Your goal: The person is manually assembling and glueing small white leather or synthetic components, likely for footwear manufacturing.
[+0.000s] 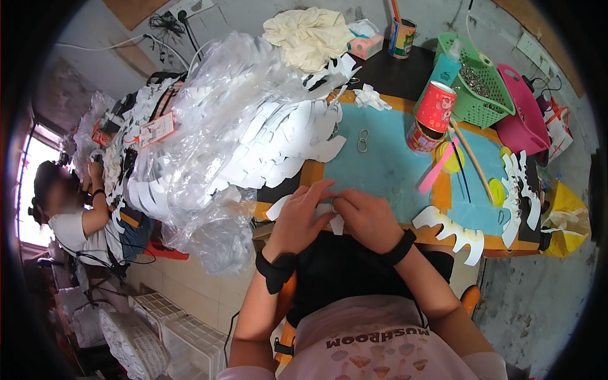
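Note:
At the table's near edge my left hand [296,220] and my right hand [368,221] meet, fingertips almost touching. A white cut-out piece [338,225] shows below and between them; more white shows left of my left hand, whose fingers bend around the piece. My right thumb and fingers pinch a small metal ring [332,205] against it; the fingers partly cover both. Beyond my hands a metal figure-eight buckle [363,140] lies on the blue mat [386,171]. To the right, a scalloped white strip [451,232] with yellowish marks overhangs the near edge.
Stacked white pieces [272,149] and clear plastic [180,139] cover the left side. At right stand red cans [436,106], a green basket [491,111] of metal parts and a pink basket [522,117]. A pink tool [436,168] and wooden stick [472,158] lie nearby. Another person [82,221] sits far left.

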Demonstrator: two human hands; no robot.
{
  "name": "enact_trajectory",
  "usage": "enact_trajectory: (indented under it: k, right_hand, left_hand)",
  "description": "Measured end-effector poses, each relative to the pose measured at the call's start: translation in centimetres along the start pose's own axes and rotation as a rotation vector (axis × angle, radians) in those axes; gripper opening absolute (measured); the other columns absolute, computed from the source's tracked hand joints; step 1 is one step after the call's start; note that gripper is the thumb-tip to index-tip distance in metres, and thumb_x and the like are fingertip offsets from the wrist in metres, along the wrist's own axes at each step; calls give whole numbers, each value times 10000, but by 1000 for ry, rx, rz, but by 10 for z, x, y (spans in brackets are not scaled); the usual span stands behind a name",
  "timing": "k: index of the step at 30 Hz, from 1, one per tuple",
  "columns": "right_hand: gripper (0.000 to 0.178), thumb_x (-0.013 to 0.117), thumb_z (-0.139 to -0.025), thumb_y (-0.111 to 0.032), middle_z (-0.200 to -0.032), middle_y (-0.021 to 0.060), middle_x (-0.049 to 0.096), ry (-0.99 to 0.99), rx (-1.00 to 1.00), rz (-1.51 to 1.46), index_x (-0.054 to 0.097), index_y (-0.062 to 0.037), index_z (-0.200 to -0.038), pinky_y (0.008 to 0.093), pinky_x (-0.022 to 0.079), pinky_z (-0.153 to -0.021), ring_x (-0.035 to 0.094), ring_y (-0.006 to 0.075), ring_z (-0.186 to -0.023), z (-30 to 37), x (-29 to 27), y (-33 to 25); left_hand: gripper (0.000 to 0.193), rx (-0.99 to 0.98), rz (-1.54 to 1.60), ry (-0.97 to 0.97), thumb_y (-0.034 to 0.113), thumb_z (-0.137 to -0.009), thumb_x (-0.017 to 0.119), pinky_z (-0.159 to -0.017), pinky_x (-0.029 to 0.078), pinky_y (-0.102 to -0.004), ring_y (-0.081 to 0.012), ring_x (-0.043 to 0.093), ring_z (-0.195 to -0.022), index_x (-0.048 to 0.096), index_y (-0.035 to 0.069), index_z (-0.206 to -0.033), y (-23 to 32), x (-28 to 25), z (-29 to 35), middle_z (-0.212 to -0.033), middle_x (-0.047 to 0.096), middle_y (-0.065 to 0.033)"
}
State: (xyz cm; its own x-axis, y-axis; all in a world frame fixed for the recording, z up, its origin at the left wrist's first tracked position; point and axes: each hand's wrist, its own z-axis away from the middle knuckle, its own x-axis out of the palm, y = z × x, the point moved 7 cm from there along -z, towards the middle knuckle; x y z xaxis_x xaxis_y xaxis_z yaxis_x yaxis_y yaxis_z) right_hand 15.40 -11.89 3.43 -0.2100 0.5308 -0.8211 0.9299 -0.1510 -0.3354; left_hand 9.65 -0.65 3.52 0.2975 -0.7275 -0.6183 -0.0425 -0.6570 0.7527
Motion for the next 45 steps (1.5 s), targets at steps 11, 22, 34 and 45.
enact_trajectory:
  k: [11,22,34,45]
  right_hand:
    - [212,644,-710,-61,-921,40,570,34,-14,-11,592,-67,-916,346,514,-602,614,219,-804,1,-3,0]
    - [242,651,-711,-72,-948,36,590,7,-34,-64,624,-50,-950,336,513,-661,606,224,-816,9,-7,-1]
    - [251,650,-712,-66,-993,35,634,31,-5,-56,661,-40,-961,329,537,-672,633,208,-848,15,-8,-5]
    - [366,649,-704,60,-1078,116,563,38,153,-243,670,-14,-1061,372,526,-753,601,304,-931,22,-17,-7]
  left_hand:
    - [382,52,7,-19,-7,-749,730,-782,511,-382,-309,622,-903,684,50,-1124,-1,1,-4,-1064,562,-138]
    - [399,-96,-13,-46,19,-748,769,-671,502,-293,-199,597,-832,703,48,-1140,-14,-4,-2,-1052,586,-94]
    - [371,413,-375,18,15,-713,687,-726,526,-347,-260,622,-885,679,-3,-1083,25,8,18,-1028,622,-89]
    - [380,502,-500,44,68,-767,632,-777,525,-339,-252,621,-891,631,-45,-1129,19,17,31,-1028,580,-120]
